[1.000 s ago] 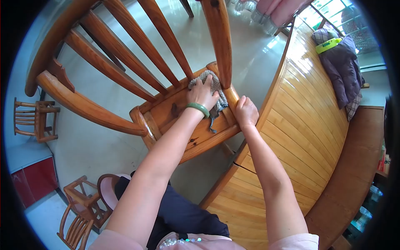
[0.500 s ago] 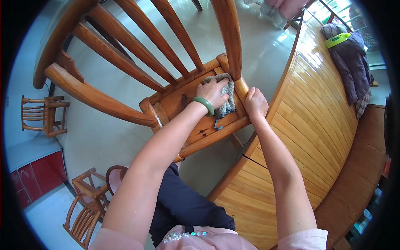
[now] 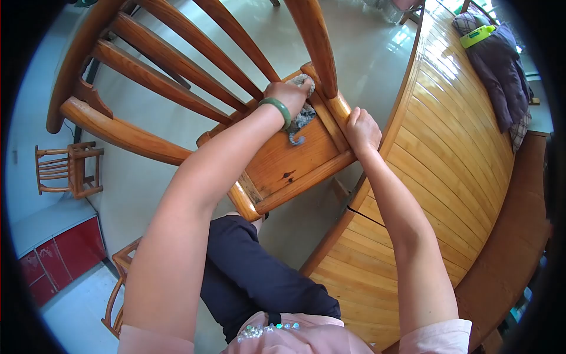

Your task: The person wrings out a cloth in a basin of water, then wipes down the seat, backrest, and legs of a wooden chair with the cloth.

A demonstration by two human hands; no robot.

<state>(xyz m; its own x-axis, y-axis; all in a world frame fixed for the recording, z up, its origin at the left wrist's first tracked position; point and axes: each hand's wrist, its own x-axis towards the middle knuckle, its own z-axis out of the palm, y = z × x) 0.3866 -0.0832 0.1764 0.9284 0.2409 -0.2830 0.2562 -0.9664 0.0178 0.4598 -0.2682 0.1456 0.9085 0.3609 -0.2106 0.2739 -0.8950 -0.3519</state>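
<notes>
A wooden chair [image 3: 300, 159] with a slatted back tilts in front of me, its seat facing up. My left hand [image 3: 287, 96], with a green bangle [image 3: 277, 111] at the wrist, presses a grey woven cloth [image 3: 303, 118] against the far part of the seat, near the base of the slats. The fingers curl over the cloth and partly hide it. At the seat's right side my right hand [image 3: 364, 131] is closed around the edge of the chair frame, beside the table edge. Dark knots [image 3: 287, 176] show in the seat wood.
A slatted wooden table [image 3: 436, 159] runs along my right, with dark clothing [image 3: 498, 76] and a yellow-green bottle [image 3: 477, 36] on it. A brown bench [image 3: 501, 236] lies beyond. Small wooden chairs [image 3: 73, 168] and a red-doored cabinet [image 3: 62, 253] stand at left.
My left hand has slid the cloth away from me, toward the slats and the seat's far corner. My right hand keeps its hold on the chair. The view has shifted slightly.
</notes>
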